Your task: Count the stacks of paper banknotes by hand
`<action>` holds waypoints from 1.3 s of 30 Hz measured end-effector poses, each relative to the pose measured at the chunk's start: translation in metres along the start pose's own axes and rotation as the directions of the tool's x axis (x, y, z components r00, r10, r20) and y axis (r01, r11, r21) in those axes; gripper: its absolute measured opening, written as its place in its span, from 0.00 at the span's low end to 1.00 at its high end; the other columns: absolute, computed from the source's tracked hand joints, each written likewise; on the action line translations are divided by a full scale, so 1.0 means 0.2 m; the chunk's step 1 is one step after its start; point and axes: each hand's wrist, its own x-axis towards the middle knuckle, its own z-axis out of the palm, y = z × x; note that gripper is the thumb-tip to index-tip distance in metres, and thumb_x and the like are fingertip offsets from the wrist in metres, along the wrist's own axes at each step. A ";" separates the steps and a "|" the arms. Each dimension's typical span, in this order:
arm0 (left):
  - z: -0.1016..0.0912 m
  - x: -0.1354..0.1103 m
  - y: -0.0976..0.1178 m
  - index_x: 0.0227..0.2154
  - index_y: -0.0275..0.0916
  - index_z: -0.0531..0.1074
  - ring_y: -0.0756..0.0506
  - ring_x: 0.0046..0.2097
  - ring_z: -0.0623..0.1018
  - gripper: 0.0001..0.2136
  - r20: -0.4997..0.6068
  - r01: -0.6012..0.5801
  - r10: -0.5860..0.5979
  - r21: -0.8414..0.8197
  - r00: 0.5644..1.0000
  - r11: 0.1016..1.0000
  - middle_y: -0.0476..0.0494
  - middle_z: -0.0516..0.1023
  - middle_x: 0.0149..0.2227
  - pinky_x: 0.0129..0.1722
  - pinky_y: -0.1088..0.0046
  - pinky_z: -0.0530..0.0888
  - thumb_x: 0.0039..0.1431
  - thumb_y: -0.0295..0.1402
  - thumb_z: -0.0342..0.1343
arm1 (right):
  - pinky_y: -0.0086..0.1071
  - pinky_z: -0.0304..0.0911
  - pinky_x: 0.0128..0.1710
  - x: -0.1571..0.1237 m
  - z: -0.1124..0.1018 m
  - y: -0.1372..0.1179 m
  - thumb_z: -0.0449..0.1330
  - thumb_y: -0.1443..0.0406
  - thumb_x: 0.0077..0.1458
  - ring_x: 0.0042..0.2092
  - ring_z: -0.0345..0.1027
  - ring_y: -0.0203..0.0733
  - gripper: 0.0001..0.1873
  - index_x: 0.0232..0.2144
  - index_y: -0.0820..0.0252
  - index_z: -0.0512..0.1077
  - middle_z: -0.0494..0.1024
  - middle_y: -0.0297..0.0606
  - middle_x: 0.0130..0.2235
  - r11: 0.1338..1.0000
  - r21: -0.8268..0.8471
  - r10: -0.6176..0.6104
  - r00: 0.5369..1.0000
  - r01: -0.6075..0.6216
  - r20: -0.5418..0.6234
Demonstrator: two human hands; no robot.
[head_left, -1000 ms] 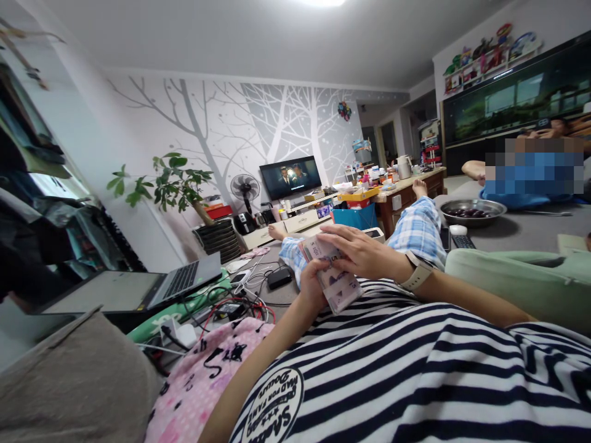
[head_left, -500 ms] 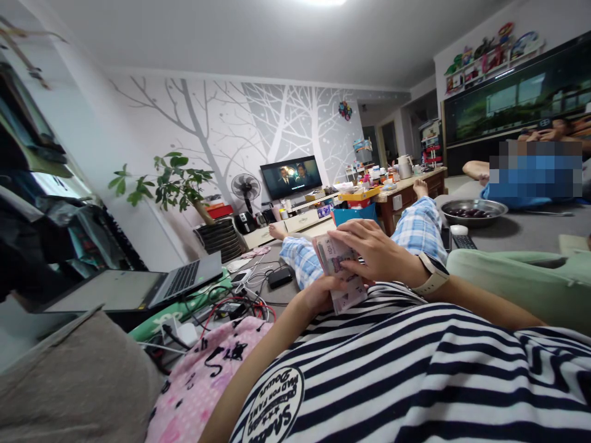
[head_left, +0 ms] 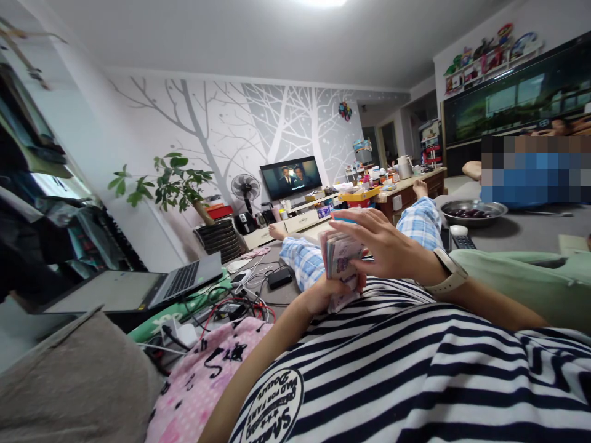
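I lie back in a striped shirt with a stack of banknotes [head_left: 340, 263] held above my belly. My left hand [head_left: 321, 295] grips the lower end of the stack from below, fingers wrapped round it. My right hand [head_left: 385, 246], a pale watch [head_left: 447, 271] on its wrist, lies over the top of the notes, with its fingertips bending the upper edge back toward me. My legs in blue checked trousers [head_left: 418, 227] stretch out beyond the hands.
An open laptop [head_left: 138, 288] sits at the left beside tangled cables [head_left: 240, 301] and a pink cloth [head_left: 207, 369]. A metal bowl [head_left: 473, 211] and a remote [head_left: 462, 241] lie at the right. Another person sits at the far right. A television [head_left: 290, 176], fan and plant stand by the wall.
My right hand has slid to the right and lifted the top edge of the banknotes, which now stand more upright. The left hand has dropped slightly.
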 end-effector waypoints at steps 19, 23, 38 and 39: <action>-0.16 -0.11 0.24 0.55 0.42 0.68 0.37 0.53 0.71 0.36 -0.334 0.000 0.087 0.252 0.939 0.968 0.35 0.74 0.52 0.50 0.61 0.67 0.52 0.63 0.46 | 0.34 0.65 0.36 -0.05 0.18 0.11 0.62 0.61 0.53 0.35 0.70 0.40 0.10 0.36 0.62 0.74 0.79 0.38 0.34 0.559 0.678 0.541 0.830 -0.476 0.136; -0.05 0.05 0.09 0.47 0.42 0.69 0.41 0.49 0.74 0.25 -0.539 -0.168 0.140 -0.004 0.831 0.986 0.43 0.77 0.46 0.48 0.65 0.69 0.42 0.36 0.65 | 0.37 0.69 0.39 -0.05 0.41 0.09 0.68 0.57 0.44 0.37 0.73 0.43 0.22 0.40 0.62 0.73 0.79 0.39 0.37 -0.074 0.904 0.604 0.703 -0.421 0.377; -0.01 0.12 -0.02 0.31 0.37 0.69 0.44 0.31 0.78 0.12 -0.742 -0.143 -0.157 -0.324 0.652 0.935 0.51 0.76 0.25 0.35 0.67 0.73 0.38 0.28 0.58 | 0.35 0.70 0.38 -0.13 0.53 0.12 0.69 0.66 0.38 0.36 0.73 0.41 0.16 0.34 0.62 0.75 0.80 0.34 0.32 -0.074 0.742 0.371 0.672 -0.666 0.641; -0.01 0.12 -0.02 0.30 0.37 0.69 0.45 0.32 0.78 0.11 -0.738 -0.151 -0.154 -0.329 0.657 0.932 0.50 0.76 0.25 0.35 0.68 0.73 0.39 0.28 0.59 | 0.36 0.70 0.39 -0.13 0.53 0.12 0.69 0.66 0.38 0.35 0.73 0.42 0.16 0.34 0.62 0.75 0.80 0.34 0.32 -0.089 0.742 0.367 0.671 -0.664 0.645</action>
